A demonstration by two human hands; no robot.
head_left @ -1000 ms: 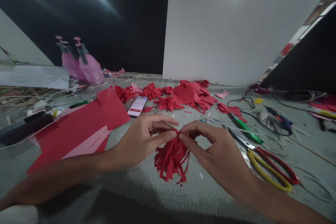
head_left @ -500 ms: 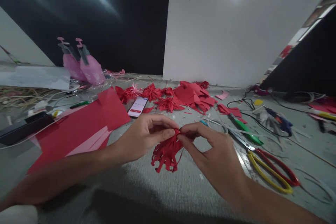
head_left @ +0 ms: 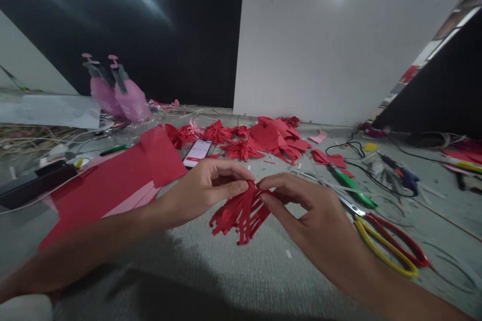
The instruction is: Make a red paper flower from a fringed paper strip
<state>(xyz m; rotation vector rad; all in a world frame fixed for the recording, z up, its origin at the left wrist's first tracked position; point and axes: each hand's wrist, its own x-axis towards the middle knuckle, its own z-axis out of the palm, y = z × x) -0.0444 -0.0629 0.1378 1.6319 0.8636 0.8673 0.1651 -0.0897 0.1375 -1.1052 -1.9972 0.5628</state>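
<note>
My left hand (head_left: pixel 205 189) and my right hand (head_left: pixel 314 220) meet over the grey tabletop, both pinching the top of a red fringed paper piece (head_left: pixel 238 214). Its cut strips hang down and to the left, just above the table. Thumb and fingers of each hand are closed on the paper's gathered end. Finished red paper flowers (head_left: pixel 218 133) lie farther back beside a lit phone (head_left: pixel 197 153).
Red and pink paper sheets (head_left: pixel 116 180) lie at the left. Red-and-yellow-handled scissors (head_left: pixel 384 243) and a green-handled tool (head_left: pixel 354 183) rest at the right among cables. Two pink spray bottles (head_left: pixel 120 93) stand at the back left. A pile of red paper scraps (head_left: pixel 280 135) sits before a white board (head_left: pixel 331 40).
The fringed paper has been turned between my fingers; its strips now swing out to the lower left instead of hanging straight down. Both hands have risen slightly.
</note>
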